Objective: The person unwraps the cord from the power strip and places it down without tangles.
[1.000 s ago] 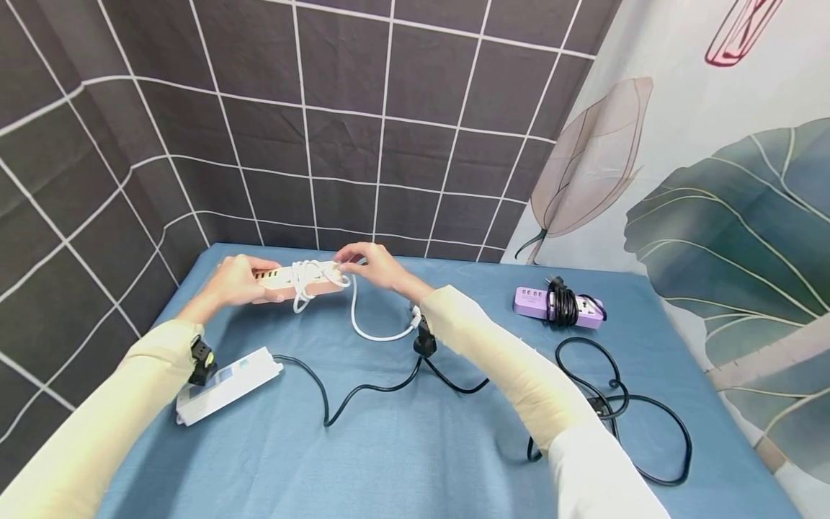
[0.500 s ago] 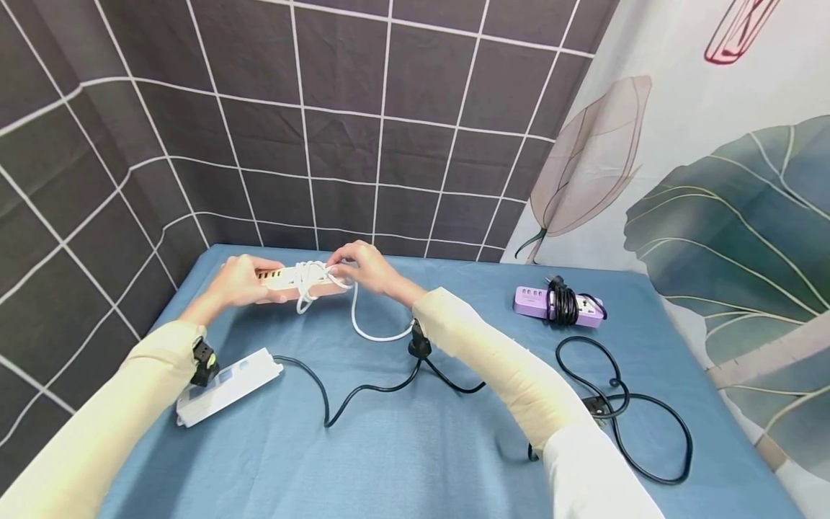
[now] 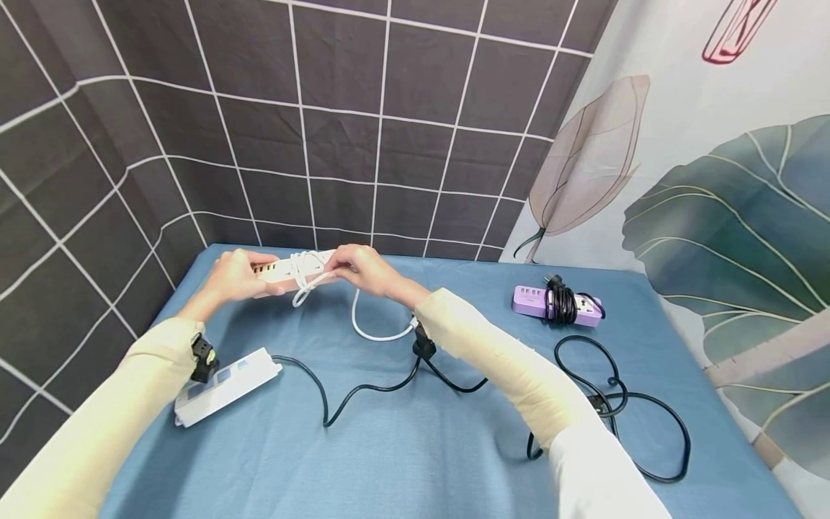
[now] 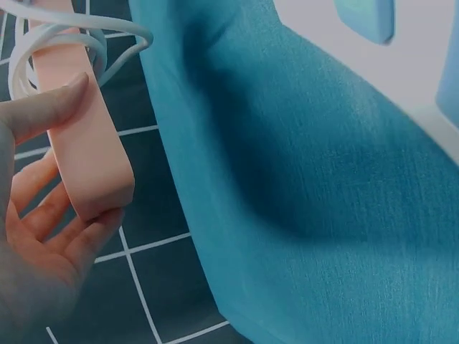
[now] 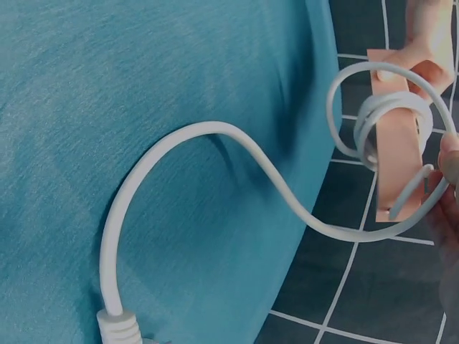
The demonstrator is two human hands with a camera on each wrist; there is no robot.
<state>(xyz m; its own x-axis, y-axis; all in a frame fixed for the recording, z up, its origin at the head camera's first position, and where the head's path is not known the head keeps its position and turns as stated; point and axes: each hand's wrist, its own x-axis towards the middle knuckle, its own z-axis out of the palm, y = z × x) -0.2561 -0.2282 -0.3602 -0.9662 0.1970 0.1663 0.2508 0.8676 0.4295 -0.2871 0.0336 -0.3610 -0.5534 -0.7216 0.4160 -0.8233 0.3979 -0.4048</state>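
My left hand (image 3: 235, 275) grips the left end of a pink-and-white power strip (image 3: 280, 272), thumb on its pink side (image 4: 93, 158) and fingers beneath in the left wrist view. The strip is raised at the back left of the table. A white cord (image 5: 215, 127) is wound in several loose turns round its middle. With my right hand (image 3: 363, 269) I pinch that cord by the strip's right end. From there the cord droops to the table, ending in a white plug (image 5: 119, 330) that is cut off by the right wrist view's edge.
A white power strip (image 3: 249, 376) with blue-grey sockets lies below my left forearm. Its black cord (image 3: 364, 388) runs right past a black plug (image 3: 424, 344). A purple power strip (image 3: 530, 301) wrapped in black cord lies at the right. Looped black cord (image 3: 689, 440) lies in front of it.
My right hand has shifted slightly left, drawing the cord across the strip to its near side. The strip's right end has risen a little. My left hand keeps its grip.
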